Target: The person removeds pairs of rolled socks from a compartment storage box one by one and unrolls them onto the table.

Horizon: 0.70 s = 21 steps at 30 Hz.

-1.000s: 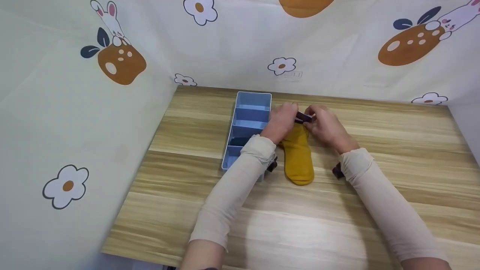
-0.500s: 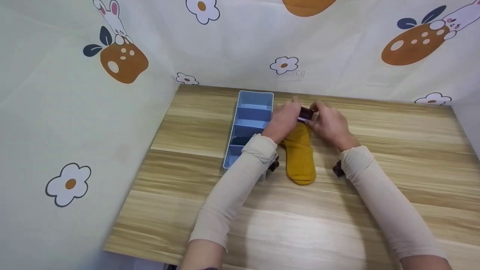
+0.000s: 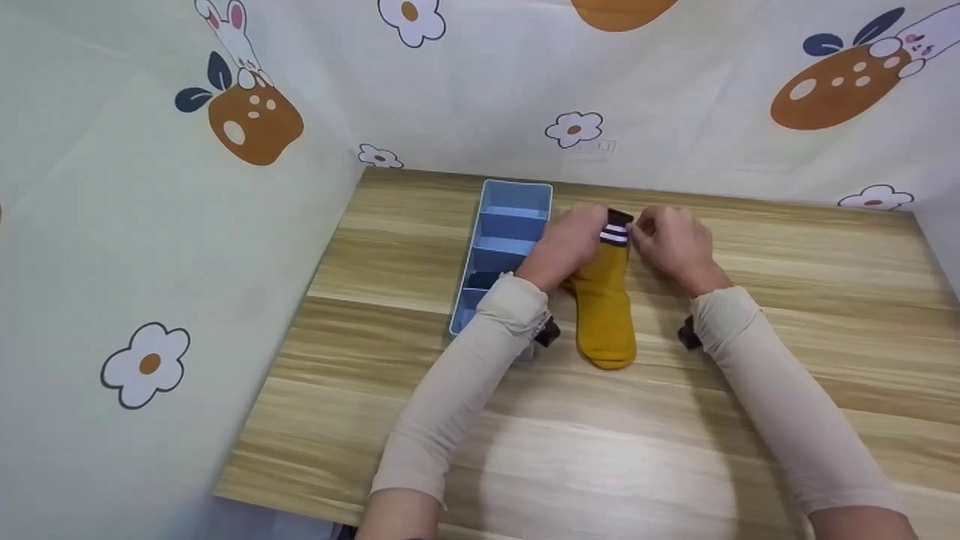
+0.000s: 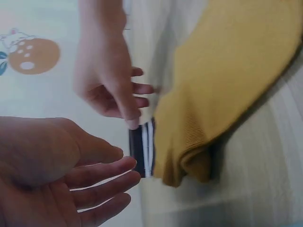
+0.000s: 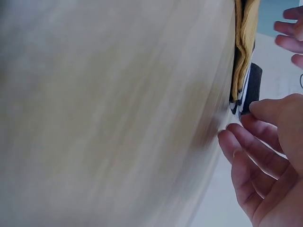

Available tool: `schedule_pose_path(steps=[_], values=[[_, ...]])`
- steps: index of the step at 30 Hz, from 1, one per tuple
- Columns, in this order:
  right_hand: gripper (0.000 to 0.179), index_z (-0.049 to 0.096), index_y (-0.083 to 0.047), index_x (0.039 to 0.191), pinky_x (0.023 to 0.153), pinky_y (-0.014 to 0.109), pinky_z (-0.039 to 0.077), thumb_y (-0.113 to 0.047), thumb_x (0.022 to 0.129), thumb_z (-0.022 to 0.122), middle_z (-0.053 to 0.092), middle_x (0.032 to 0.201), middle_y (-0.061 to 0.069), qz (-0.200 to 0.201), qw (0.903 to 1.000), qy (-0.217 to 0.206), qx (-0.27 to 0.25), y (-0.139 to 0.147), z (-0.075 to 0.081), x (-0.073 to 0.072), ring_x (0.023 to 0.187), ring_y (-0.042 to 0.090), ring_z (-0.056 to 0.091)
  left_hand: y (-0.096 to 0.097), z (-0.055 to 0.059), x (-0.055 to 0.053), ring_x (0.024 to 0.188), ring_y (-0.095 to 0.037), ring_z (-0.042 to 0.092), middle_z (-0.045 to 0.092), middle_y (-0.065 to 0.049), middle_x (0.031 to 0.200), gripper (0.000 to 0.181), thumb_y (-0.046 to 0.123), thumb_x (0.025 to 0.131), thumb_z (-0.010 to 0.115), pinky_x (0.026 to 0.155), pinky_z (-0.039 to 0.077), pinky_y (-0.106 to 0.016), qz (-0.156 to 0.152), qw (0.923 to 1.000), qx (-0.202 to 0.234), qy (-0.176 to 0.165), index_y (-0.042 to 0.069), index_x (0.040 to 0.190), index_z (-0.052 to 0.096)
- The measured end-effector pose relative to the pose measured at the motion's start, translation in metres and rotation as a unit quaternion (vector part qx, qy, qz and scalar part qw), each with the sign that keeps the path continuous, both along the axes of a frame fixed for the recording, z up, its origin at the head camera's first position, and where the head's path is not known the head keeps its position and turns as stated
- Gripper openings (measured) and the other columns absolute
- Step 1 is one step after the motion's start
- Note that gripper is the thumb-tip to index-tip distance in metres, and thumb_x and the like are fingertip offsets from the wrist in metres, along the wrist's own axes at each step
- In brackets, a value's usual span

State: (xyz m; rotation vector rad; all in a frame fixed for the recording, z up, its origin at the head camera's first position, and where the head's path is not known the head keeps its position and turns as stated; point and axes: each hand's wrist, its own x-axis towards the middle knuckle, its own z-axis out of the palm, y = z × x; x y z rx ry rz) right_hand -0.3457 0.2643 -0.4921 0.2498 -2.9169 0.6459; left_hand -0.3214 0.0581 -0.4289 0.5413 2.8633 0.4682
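A mustard-yellow sock (image 3: 606, 315) lies lengthwise on the table, toe toward me. At its far end is a dark cuff (image 4: 137, 149) with white stripes. My right hand (image 3: 675, 240) pinches the cuff's right corner between thumb and index finger, as the right wrist view shows; its other fingers are loosely bent. On the other side, my left hand (image 3: 571, 241) is beside the cuff, fingers fairly straight, fingertips at the cuff's edge in the left wrist view. Layered yellow fabric (image 5: 245, 52) shows edge-on in the right wrist view.
Left of the sock stands a long blue box (image 3: 514, 196) with several compartments. Something dark (image 3: 481, 280) lies in one compartment, and my left forearm covers the near end. Patterned sheeting (image 3: 480, 90) rises behind the wooden table (image 3: 360, 300).
The dark cuff, earlier raised and folded between both hands, now lies flatter with its white stripes showing. My right hand has shifted slightly right. The head view has drifted a little.
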Motion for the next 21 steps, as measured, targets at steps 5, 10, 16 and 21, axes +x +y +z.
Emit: schedule_pose_path(steps=[5,10,16,21], values=[[0.023,0.080,-0.010,0.101,0.067,0.050,0.051,-0.030,0.102,0.070,0.077,0.092,0.012,0.011,0.9998,-0.014,-0.005,-0.001,0.001,0.002,0.083,0.032,0.067,-0.010,0.010,0.005,0.098,-0.018,0.064,0.074,-0.002,0.124,0.026,0.009,0.107,0.060,0.081,0.055,-0.028,0.009,0.9989,0.043,-0.013,0.012,0.131,0.071],[0.026,0.079,-0.008,0.110,0.070,0.046,0.052,-0.031,0.102,0.071,0.081,0.100,0.015,0.016,0.9986,-0.048,-0.016,0.000,0.001,0.004,0.087,0.032,0.070,-0.019,0.009,0.015,0.100,-0.017,0.065,0.074,-0.003,0.118,0.024,0.016,0.106,0.065,0.085,0.058,-0.028,0.003,0.9972,0.074,0.010,0.011,0.129,0.070],[0.036,0.079,-0.007,0.118,0.068,0.040,0.050,-0.038,0.101,0.074,0.080,0.098,0.013,0.023,0.9967,-0.077,-0.010,-0.001,0.000,0.006,0.084,0.029,0.068,-0.023,-0.002,0.027,0.102,-0.020,0.062,0.070,-0.003,0.120,0.027,0.019,0.105,0.069,0.092,0.057,-0.030,0.001,0.9987,0.051,-0.002,0.013,0.131,0.068],[0.039,0.077,-0.008,0.108,0.065,0.036,0.046,-0.045,0.099,0.076,0.075,0.091,0.011,0.028,0.9947,-0.097,-0.020,-0.003,-0.001,0.009,0.080,0.025,0.064,-0.025,-0.012,0.032,0.104,-0.020,0.067,0.074,-0.003,0.126,0.031,0.014,0.102,0.074,0.101,0.057,-0.032,-0.017,0.9994,0.000,0.030,0.015,0.132,0.068]])
